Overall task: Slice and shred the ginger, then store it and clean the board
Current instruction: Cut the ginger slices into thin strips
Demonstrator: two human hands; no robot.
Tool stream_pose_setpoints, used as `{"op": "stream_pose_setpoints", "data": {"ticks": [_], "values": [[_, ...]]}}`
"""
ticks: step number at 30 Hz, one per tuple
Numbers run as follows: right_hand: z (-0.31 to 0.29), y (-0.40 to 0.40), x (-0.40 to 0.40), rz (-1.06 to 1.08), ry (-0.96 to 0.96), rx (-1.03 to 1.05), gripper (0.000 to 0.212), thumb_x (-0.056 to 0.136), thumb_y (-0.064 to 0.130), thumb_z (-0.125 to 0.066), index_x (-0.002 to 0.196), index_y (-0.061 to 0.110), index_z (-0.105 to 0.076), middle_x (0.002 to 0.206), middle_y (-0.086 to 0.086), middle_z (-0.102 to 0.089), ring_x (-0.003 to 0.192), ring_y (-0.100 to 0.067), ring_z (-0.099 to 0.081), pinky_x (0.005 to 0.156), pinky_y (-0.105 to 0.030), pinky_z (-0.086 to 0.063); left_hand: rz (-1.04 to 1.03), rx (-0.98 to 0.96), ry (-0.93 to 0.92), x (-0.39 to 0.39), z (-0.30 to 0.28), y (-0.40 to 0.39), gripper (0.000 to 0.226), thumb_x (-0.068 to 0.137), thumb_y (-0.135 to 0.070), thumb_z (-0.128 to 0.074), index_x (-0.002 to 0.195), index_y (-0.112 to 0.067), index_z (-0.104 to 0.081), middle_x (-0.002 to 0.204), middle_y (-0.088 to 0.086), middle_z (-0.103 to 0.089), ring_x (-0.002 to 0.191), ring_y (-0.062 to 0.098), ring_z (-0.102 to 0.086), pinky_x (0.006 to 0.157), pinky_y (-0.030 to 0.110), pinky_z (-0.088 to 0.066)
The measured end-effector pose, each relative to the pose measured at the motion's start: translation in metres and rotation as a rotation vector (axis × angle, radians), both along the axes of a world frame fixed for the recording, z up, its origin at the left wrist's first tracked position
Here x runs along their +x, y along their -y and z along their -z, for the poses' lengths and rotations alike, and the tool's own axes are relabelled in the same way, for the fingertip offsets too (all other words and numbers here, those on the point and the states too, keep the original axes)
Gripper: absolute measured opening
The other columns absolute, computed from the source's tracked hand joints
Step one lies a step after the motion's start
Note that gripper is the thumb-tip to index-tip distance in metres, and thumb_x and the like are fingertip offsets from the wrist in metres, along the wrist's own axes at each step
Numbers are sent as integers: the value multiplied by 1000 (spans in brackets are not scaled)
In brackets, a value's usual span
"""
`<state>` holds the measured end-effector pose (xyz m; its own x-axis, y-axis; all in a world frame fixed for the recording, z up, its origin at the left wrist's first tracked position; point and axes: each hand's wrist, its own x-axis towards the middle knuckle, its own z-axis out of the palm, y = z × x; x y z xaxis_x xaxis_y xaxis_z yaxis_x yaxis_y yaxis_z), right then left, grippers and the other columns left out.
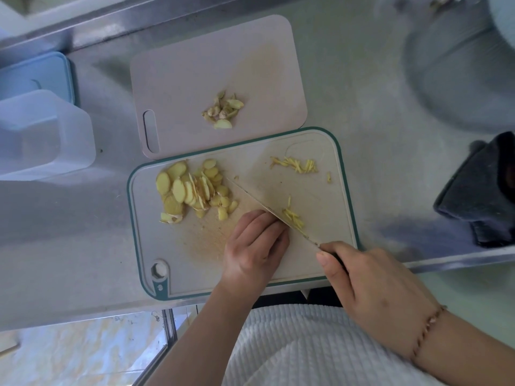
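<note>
Gripping the knife by its handle, the right hand sits at the lower right of the frame, fingers curled round the grip, blade running diagonally up and left across the board. The left hand lies at lower centre of the board, fingers curled down against the blade's side; whatever it holds beneath them is hidden. Fresh shreds lie just beside the blade on its right. A second line of shreds lies at the board's upper right. The slices are heaped at the board's upper left, apart from both hands. A pink board lies above, its lower edge tucked against the main board, bearing trimmings. Two tubs stand at the left edge of the frame. A dark cloth rests at the right edge. A bracelet circles the right wrist.
</note>
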<state>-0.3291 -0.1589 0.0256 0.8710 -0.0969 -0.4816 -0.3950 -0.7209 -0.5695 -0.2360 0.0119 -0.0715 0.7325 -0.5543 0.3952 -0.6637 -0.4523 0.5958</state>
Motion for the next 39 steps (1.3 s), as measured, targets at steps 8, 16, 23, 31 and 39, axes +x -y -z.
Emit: {"op": "stream_pose_setpoints", "data": {"ticks": [8,16,23,31,39], "values": [[13,-14,21,-52,30,-64,71,81,60,8,106,29,-50,59,8,-48,53,-11,-51,44,-19,-30,-15,0,-33,-1,1,0,10,78,4,-84,86,4,-78,92,12,-73,89,27,-69,87,28,-54],[1,-10,4,19,5,-29,66,87,63,2,105,32,-53,59,6,-56,55,-13,-56,54,-28,-48,-11,0,-7,0,0,-1,10,77,6,-83,86,3,-78,91,11,-74,88,26,-67,88,28,-53],[0,-9,5,-10,-13,-32,65,84,62,2,104,31,-51,61,7,-55,57,-12,-56,54,-27,-46,-18,-6,-6,-1,2,-2,8,78,5,-83,84,3,-78,91,10,-74,89,24,-68,91,26,-52],[13,-19,30,-21,3,-53,65,82,61,4,97,25,-48,59,8,-47,50,-10,-47,47,-26,-37,-5,-16,-14,1,1,-1,4,83,0,-79,84,3,-77,91,11,-75,89,23,-68,90,27,-53],[-1,-12,11,-3,-5,-49,60,86,61,-1,99,30,-51,58,6,-54,54,-12,-55,50,-24,-42,-24,-9,1,-1,4,-3,7,78,5,-82,83,2,-78,90,10,-74,88,24,-67,84,30,-56]]}}
